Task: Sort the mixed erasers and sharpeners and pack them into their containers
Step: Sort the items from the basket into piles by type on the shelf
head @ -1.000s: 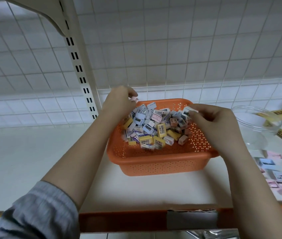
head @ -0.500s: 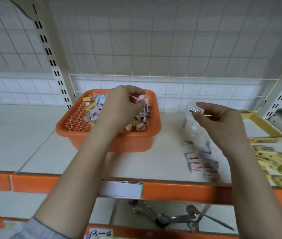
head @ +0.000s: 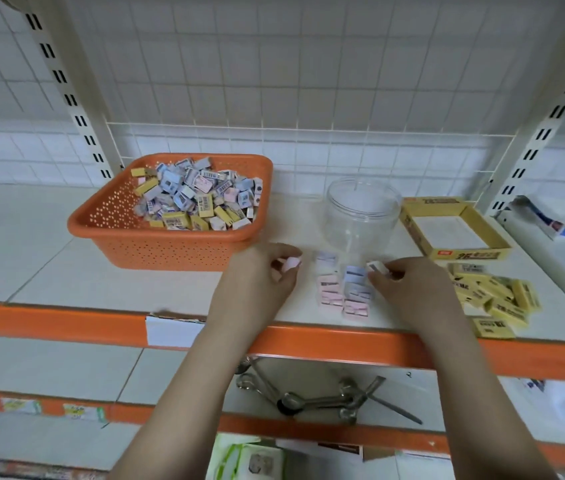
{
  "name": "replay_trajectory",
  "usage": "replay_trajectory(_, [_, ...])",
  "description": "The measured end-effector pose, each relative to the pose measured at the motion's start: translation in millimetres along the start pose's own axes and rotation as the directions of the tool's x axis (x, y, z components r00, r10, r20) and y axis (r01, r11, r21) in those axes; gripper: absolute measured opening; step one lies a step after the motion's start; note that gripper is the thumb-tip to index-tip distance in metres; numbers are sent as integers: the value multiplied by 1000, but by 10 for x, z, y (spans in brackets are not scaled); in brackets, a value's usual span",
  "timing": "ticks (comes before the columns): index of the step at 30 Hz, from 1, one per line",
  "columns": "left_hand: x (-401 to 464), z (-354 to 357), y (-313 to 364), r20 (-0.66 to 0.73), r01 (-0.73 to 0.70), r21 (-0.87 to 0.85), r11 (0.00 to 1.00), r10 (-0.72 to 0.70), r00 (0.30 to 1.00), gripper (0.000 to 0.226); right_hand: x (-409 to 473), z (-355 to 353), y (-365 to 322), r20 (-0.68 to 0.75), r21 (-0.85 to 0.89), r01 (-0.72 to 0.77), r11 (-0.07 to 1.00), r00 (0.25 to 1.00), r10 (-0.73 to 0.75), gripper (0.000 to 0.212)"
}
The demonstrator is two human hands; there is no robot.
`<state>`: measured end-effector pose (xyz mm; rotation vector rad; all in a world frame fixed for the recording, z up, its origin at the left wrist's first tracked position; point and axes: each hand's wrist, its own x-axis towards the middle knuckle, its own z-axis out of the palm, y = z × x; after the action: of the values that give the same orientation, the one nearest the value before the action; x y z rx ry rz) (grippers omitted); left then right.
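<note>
Pinching one small piece each, both hands sit low at the centre of the frame, on the front part of the white shelf. The left hand holds a pink eraser between thumb and curled fingers, while the right hand grips a white-wrapped piece at its fingertips; whether that one is an eraser or a sharpener is too blurred to tell.

Between the two hands lie the sorted rows of pink and pale blue pieces, in two short columns running from the clear jar toward the shelf's orange front edge. That gap is what the next move seems to turn on. The rows lie to the right of the left hand and to the left of the right hand, so each piece probably has only a short inward trip. The right hand is nearer, its piece just beside the top of the right-hand column; the left hand's eraser is near the left-hand column but clearly apart from it.

Most of the mixed stock is unsorted in the orange basket, upper left of the hands. The jar stands just behind the rows, with nothing visible inside. To the right, a yellow box stands open, with yellow-wrapped pieces loosely heaped in front of it.
</note>
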<state>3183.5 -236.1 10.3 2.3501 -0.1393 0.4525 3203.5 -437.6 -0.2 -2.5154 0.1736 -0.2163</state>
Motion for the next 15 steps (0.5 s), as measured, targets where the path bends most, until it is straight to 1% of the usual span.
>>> replay_trajectory(5, [-63, 108, -40, 44, 43, 38, 998, -45, 998, 18, -18, 110, 35, 55, -23, -78, 997, 995, 79, 30])
replay_trajectory(7, [-74, 145, -45, 57, 44, 54, 998, -47, 997, 21, -19, 89, 46, 68, -32, -80, 996, 994, 82, 30])
replay_trajectory(11, [-62, 270, -43, 99, 60, 55, 997, -65, 993, 26, -27, -45, 43, 49, 0, -31, 1000, 998, 31, 34])
replay_trajectory(15, [-81, 328, -7, 148, 69, 24, 997, -71, 986, 29, 19, -155, -2, 14, 30, 53, 998, 998, -54, 33])
